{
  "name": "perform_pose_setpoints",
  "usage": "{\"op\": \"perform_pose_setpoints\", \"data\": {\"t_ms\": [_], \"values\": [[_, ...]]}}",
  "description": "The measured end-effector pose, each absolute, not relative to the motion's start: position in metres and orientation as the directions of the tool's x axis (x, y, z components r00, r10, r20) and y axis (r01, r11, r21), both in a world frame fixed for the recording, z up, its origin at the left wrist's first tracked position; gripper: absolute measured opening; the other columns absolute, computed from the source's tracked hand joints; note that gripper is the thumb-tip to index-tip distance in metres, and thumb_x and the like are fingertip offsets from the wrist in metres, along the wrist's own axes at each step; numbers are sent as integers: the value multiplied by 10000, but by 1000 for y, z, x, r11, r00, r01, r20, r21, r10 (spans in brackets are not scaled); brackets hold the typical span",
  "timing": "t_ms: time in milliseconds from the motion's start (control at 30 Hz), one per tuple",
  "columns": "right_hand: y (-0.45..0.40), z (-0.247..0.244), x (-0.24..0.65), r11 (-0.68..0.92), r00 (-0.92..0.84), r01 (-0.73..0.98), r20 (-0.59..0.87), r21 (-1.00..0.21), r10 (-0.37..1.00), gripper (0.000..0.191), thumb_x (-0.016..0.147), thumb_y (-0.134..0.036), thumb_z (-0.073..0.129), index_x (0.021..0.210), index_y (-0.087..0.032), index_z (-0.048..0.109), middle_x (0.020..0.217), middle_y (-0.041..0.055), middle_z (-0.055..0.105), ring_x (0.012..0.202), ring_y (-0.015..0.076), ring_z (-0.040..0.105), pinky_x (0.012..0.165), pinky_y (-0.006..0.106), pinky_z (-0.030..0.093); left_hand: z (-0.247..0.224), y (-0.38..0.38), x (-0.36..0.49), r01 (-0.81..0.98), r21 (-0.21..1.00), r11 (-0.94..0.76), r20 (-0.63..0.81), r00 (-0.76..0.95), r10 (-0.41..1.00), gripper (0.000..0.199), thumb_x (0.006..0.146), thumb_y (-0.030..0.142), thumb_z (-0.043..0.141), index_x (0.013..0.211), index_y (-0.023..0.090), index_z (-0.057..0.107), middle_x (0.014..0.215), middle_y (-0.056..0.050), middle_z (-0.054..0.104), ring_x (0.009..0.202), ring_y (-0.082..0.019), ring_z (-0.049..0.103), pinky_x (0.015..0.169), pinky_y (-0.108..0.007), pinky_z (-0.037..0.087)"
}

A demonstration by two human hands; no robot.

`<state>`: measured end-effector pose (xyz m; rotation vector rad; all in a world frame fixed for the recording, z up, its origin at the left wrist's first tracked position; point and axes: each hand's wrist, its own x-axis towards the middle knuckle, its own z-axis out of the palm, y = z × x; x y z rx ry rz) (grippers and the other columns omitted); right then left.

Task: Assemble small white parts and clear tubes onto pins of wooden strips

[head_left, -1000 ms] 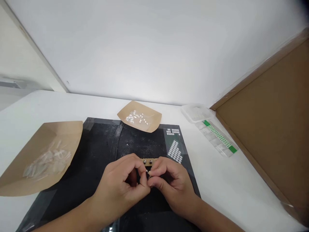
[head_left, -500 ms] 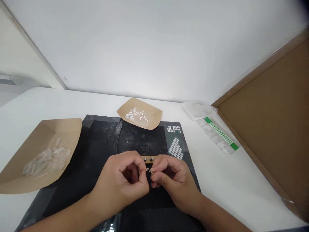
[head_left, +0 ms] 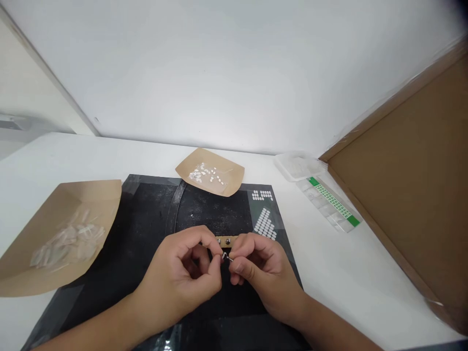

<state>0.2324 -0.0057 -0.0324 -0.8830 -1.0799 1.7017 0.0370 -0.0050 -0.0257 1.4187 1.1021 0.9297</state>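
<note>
Above the black mat, my left hand (head_left: pixel 186 270) and my right hand (head_left: pixel 261 270) meet fingertip to fingertip. A tiny shiny metal part (head_left: pixel 224 255) with a thin pin shows between them. My right thumb and index finger pinch the pin end. The left thumb and index finger are pressed together at the part's other side; what lies between them is too small to make out. Just behind the fingers is a tan strip (head_left: pixel 224 241) bearing small metal knobs, its ends hidden by my hands.
The black mat (head_left: pixel 146 214) carries white oval stickers (head_left: pixel 265 224). Left stands a cardboard tray (head_left: pixel 104 195) of clear plastic pieces; behind, a smaller tray (head_left: pixel 234 173) of small white bits. Rightward are a clear plastic container (head_left: pixel 288 168), a green-edged clear packet (head_left: pixel 334 202) and a brown cardboard panel (head_left: pixel 409 185).
My left fingertips have shifted slightly left, and more of the metal part shows between the hands. My right hand keeps its pinch, nearly still.
</note>
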Motion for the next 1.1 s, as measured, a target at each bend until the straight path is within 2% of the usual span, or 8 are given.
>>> {"op": "perform_pose_setpoints", "data": {"t_ms": [200,333,433,633,833,1100], "values": [[-7,-31,232,-54,-297,-268,29,-962,954,122,870,-206,849,835,-196,733,850,-15,664,664,83,673,616,202,533,-26,-4,36,157,978,-139,87,298,951,44,860,183,707,887,184,673,769,6,652,459,-70,614,395,-145,425],[-7,-31,233,7,-293,-229,75,-974,953,111,882,-202,836,842,-201,733,852,-12,667,663,91,668,625,219,542,-24,-2,35,159,974,-160,106,305,946,26,876,182,714,874,176,689,743,11,647,462,-68,623,394,-136,458],[-7,-32,234,31,-282,-216,93,-976,955,106,884,-209,835,850,-204,734,848,-9,662,665,98,663,625,228,545,-23,-1,34,118,987,-111,68,322,944,40,906,203,705,894,165,698,793,-3,665,457,-65,630,392,-135,497],[-7,-31,237,29,-280,-211,88,-977,956,102,885,-198,831,855,-213,735,860,-9,664,655,95,660,622,230,543,-22,-2,32,46,999,-17,-1,362,932,126,952,284,691,957,163,724,848,-25,670,481,-84,645,398,-173,574],[-7,-30,237,7,-283,-254,82,-967,956,102,883,-193,834,851,-211,738,865,-14,657,650,80,659,621,214,533,-21,1,32,36,999,-10,-5,393,920,151,985,288,667,950,159,739,905,-38,692,456,-68,666,410,-137,538],[-8,-28,238,-6,-277,-279,75,-960,958,93,880,-196,835,863,-212,745,864,-14,666,659,87,675,638,218,547,-17,1,31,-28,1000,8,5,421,907,161,1003,296,650,988,169,748,939,-42,684,447,-71,675,418,-146,541]]}}
